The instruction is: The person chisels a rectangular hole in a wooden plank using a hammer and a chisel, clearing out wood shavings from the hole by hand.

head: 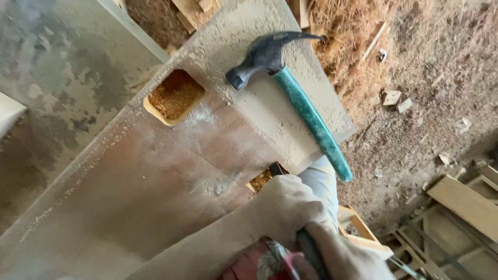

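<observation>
My left hand [285, 205] is a closed fist around a dark-handled tool [310, 249]. The tool's dark tip [275, 169] sits in a notch in the near edge of a dusty wooden board [155, 171]. My right hand [346, 260] is at the bottom edge, largely cut off, and holds the same tool lower on its handle. A claw hammer [306, 109] with a green handle and dark head lies loose on the board above my hands, its handle end over the edge. The board has a rectangular cut-out [175, 96] showing sawdust beneath.
A pale cloth [324, 179] lies just beyond my left hand. A grey slab [62, 67] lies at the left. Sawdust, straw and small wood offcuts [397, 101] cover the dirt floor on the right. Planks and a wooden frame [456, 218] are stacked at lower right.
</observation>
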